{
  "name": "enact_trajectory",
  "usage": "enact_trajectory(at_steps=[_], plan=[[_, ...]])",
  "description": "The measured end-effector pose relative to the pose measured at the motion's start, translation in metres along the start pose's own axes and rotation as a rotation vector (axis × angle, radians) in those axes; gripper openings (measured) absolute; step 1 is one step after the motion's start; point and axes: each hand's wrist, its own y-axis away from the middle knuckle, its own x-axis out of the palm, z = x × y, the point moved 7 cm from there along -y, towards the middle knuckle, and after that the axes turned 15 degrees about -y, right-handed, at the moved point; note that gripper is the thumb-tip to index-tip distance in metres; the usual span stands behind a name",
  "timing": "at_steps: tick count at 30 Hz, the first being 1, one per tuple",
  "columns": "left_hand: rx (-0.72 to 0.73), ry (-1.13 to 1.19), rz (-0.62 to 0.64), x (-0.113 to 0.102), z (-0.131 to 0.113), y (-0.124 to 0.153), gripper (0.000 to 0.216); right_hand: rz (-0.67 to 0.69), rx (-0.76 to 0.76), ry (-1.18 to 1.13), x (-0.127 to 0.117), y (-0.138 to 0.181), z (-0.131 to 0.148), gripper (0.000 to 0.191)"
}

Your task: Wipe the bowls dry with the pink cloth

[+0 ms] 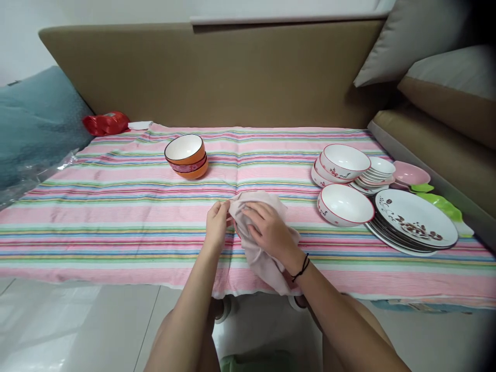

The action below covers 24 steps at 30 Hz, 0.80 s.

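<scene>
A pale pink cloth (263, 258) is bunched in front of me, draped over a dish that it hides almost wholly; only a thin reddish edge shows beside my left fingers. My left hand (217, 219) is closed at the left side of this dish, thumb and fingers pinching its edge and the cloth's border. My right hand (269, 227) presses on the cloth from above with bent, slightly parted fingers. To the far left of the cloth stands a stack of orange and red bowls (186, 155). Nearest on the right is a white bowl with a red rim (345, 205).
Further right are stacked white bowls (344, 161), small dishes (380, 168), a pile of plates (416, 219), a pink bowl (411, 172) and green leaf-shaped dishes (442, 205). A striped sheet (116, 217) lies beneath. Red plastic packaging (106, 124) sits at the back left.
</scene>
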Motion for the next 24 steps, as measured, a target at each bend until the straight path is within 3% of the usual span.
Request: enact_trajectory(at_steps=[5, 8, 11, 16, 24], plan=[[0.028, -0.012, -0.048, 0.000, 0.004, 0.000, 0.033, -0.123, 0.014, 0.073, -0.006, -0.002, -0.001, 0.041], [0.053, -0.001, -0.042, 0.001, 0.004, 0.000, 0.033, -0.149, 0.009, 0.057, -0.010, -0.001, -0.002, 0.034], [0.075, 0.027, -0.012, 0.002, 0.003, -0.002, 0.025, -0.106, 0.039, 0.013, -0.010, 0.000, -0.003, 0.022], [0.094, -0.035, 0.027, 0.004, 0.001, -0.002, 0.024, 0.022, 0.107, -0.090, -0.001, 0.003, -0.009, 0.020], [0.015, -0.110, 0.144, 0.004, -0.002, -0.005, 0.037, -0.046, 0.161, -0.116, -0.003, 0.005, -0.010, 0.011]])
